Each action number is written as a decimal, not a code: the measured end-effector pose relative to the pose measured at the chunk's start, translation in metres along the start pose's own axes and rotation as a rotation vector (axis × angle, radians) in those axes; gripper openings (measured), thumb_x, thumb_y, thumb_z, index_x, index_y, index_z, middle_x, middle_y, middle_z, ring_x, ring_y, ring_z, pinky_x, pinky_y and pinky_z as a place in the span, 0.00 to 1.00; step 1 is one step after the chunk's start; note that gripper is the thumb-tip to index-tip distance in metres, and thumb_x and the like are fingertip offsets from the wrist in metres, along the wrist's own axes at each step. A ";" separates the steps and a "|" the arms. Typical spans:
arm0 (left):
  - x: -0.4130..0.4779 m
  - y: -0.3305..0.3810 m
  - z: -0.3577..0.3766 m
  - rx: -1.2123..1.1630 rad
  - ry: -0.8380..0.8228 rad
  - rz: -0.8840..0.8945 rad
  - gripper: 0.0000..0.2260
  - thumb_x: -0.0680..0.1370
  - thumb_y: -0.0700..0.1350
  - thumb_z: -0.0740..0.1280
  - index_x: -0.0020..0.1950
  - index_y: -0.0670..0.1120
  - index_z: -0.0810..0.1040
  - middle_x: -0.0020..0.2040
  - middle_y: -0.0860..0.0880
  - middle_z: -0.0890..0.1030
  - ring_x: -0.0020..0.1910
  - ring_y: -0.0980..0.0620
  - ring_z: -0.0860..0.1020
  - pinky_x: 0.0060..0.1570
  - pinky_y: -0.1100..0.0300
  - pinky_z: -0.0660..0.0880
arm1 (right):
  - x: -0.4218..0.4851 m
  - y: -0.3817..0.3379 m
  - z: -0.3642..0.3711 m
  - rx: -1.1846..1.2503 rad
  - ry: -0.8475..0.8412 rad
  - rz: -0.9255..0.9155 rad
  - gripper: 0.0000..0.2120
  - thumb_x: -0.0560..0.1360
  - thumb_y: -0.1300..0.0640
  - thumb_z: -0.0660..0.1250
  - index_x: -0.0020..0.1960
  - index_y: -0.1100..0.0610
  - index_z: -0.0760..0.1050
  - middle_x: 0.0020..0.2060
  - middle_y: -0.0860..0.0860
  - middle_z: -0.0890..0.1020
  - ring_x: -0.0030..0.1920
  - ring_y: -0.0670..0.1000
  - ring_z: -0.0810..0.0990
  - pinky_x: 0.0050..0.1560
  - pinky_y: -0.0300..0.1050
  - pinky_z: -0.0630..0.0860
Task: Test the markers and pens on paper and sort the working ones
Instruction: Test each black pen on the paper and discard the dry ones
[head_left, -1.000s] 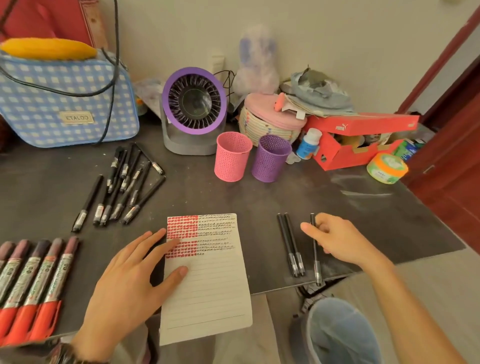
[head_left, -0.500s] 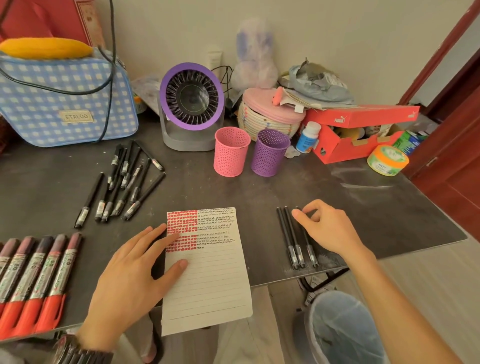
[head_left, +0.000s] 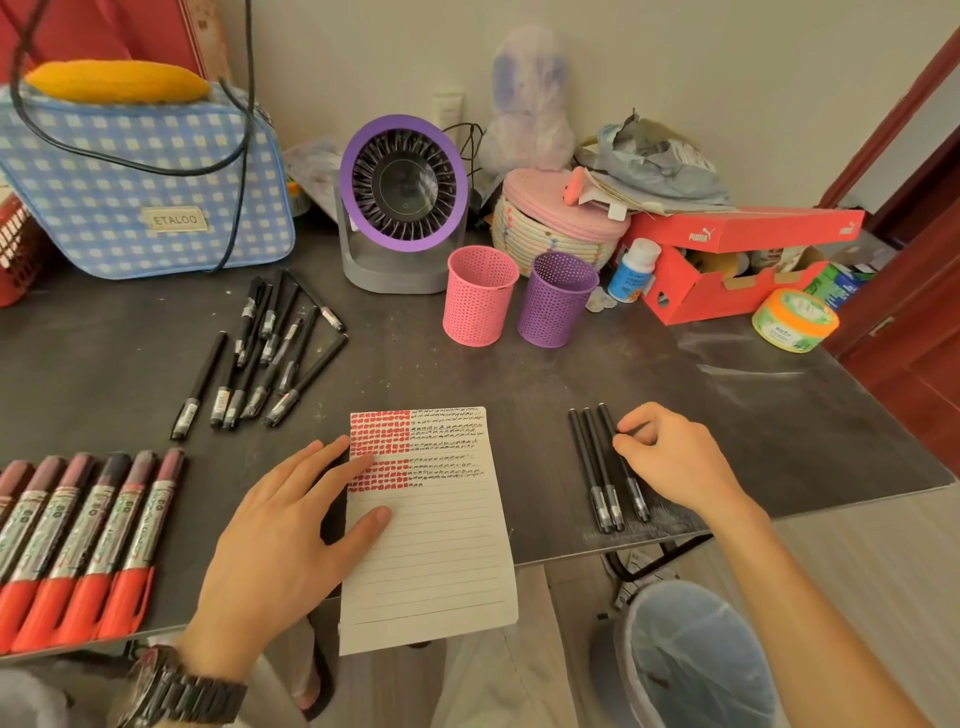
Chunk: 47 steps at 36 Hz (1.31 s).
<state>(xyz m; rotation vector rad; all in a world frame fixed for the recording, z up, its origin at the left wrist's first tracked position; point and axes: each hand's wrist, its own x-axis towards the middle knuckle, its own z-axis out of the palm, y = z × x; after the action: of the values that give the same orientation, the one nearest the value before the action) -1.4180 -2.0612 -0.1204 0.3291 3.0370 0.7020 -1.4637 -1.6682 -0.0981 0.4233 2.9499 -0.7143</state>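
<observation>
The lined sheet (head_left: 431, 551), lower centre, is pinned by the flat, straight-fingered left hand (head_left: 280, 525), likely to steady it for test strokes. Six red markers (head_left: 78, 545) lie ranked at lower left. Roughly ten loose black pens (head_left: 270, 358) are heaped above them, probably untested. Two mesh cups (head_left: 480, 296) presumably await sorting. Three aligned pens (head_left: 605, 467) lie at right. The right hand (head_left: 670, 457) curls thumb and forefinger onto the outermost; pinching or nudging, I cannot tell.

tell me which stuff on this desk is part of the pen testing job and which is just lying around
Part of the job: lined paper, three black pens beside the right hand, pile of black pens, red markers; probably the pink cup and purple cup for sorting.
Just lying about: fan, checked bag, shoebox, tape roll, woven basket, bin.
</observation>
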 end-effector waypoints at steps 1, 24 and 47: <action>0.000 0.000 0.000 0.002 -0.001 0.002 0.36 0.72 0.76 0.47 0.76 0.61 0.67 0.77 0.61 0.63 0.79 0.55 0.59 0.76 0.49 0.60 | 0.000 0.000 0.000 -0.004 -0.007 -0.001 0.03 0.79 0.46 0.67 0.52 0.42 0.75 0.41 0.38 0.81 0.44 0.41 0.78 0.41 0.44 0.71; -0.001 -0.004 0.002 0.006 0.023 -0.001 0.36 0.74 0.75 0.48 0.76 0.61 0.67 0.78 0.61 0.63 0.79 0.57 0.58 0.76 0.50 0.59 | -0.015 -0.011 -0.001 0.037 0.011 0.001 0.03 0.79 0.44 0.67 0.50 0.42 0.76 0.40 0.38 0.81 0.42 0.38 0.76 0.37 0.38 0.68; -0.001 -0.004 0.011 0.017 0.104 0.007 0.29 0.78 0.70 0.56 0.76 0.60 0.67 0.79 0.62 0.61 0.79 0.60 0.55 0.77 0.60 0.52 | -0.068 -0.122 0.113 0.052 0.157 -0.410 0.18 0.74 0.51 0.75 0.63 0.51 0.80 0.67 0.48 0.77 0.68 0.53 0.72 0.64 0.54 0.71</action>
<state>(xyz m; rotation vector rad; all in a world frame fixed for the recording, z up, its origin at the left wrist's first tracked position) -1.4174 -2.0605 -0.1322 0.3132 3.1423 0.7156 -1.4323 -1.8406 -0.1359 -0.1392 3.2100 -0.8300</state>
